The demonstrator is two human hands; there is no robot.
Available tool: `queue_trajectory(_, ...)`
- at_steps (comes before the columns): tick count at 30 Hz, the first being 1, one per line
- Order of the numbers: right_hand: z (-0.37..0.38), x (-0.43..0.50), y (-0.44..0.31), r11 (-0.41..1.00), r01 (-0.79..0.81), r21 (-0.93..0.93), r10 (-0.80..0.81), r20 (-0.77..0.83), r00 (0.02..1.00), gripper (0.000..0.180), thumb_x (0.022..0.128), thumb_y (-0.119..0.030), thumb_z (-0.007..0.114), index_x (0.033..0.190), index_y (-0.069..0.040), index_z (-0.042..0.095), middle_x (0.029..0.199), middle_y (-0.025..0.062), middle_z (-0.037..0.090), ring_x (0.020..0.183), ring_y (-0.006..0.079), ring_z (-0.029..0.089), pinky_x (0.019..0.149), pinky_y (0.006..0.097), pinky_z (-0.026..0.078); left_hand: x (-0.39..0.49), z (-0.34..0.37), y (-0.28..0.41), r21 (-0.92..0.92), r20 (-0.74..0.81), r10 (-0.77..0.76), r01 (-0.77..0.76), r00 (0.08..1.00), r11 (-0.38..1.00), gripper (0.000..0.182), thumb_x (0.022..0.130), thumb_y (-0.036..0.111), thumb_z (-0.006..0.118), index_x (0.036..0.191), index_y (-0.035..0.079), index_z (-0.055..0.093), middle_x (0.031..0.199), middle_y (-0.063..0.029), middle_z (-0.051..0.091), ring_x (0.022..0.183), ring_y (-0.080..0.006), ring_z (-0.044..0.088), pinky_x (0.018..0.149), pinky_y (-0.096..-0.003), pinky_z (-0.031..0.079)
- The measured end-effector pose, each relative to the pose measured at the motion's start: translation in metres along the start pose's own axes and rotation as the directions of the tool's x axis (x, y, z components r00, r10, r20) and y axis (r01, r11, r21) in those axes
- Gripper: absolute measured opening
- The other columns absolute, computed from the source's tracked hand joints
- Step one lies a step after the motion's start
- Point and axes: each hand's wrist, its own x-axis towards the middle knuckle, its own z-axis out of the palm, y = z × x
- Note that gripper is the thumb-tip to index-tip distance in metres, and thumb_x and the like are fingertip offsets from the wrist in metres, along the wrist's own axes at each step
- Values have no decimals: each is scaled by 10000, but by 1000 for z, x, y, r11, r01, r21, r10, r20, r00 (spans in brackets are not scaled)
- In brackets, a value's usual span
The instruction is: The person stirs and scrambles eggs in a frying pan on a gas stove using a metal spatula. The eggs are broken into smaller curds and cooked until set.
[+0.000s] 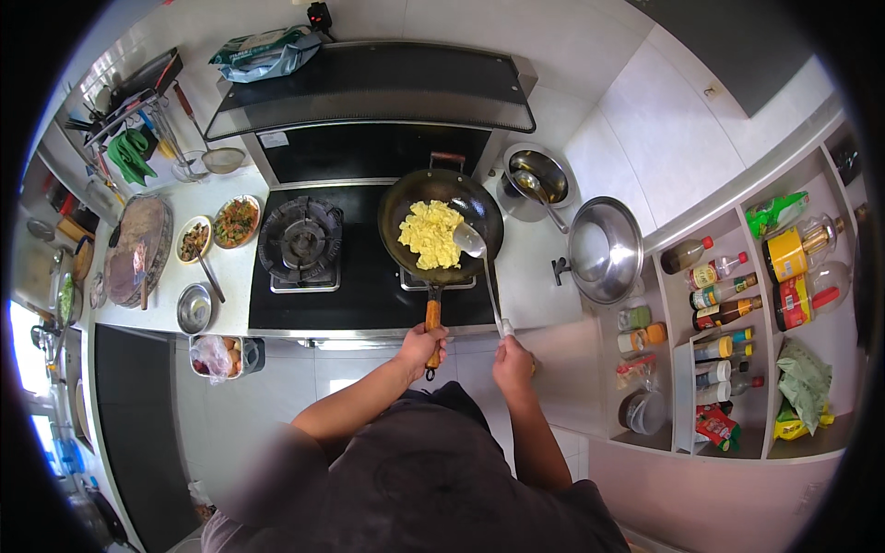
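My left hand (420,349) grips the wooden handle (433,319) of a dark wok (478,200), which sits over the right burner of the black gas stove. Yellow scrambled egg (430,235) lies in a mass in the wok's middle and left. My right hand (514,364) is closed around the pale grip of a long metal ladle (471,241). The ladle's bowl is inside the wok and touches or nearly touches the egg's right edge. Its shaft crosses the wok's right rim.
Left burner (303,238) carries a pan support. Beyond it stand two dishes of food (236,221), a metal bowl (195,309) and a round chopping board (138,249). On the right are a metal pot (523,200), a large metal lid (606,250) and a shelf of bottles (726,312).
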Motion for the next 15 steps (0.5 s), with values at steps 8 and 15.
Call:
queue_trajectory(8,11,-5,24,988,82,128,-81,-19,997,130,935,-91,487,854,-17,557,730,176,644,737,394,649,641,462,498,-2,18,-4,66,-87,79,-73,993,995,220,926,191,645,971,56,477,676,-30,523,461,-137,506,416,-295,451)
queue_trajectory(15,21,-13,46,902,-20,431,-32,115,993,149,931,-102,467,915,0,574,699,150,644,685,353,653,622,442,495,7,22,-11,177,-156,160,-132,975,975,244,932,209,639,995,34,481,665,-44,528,458,-140,511,411,-297,449)
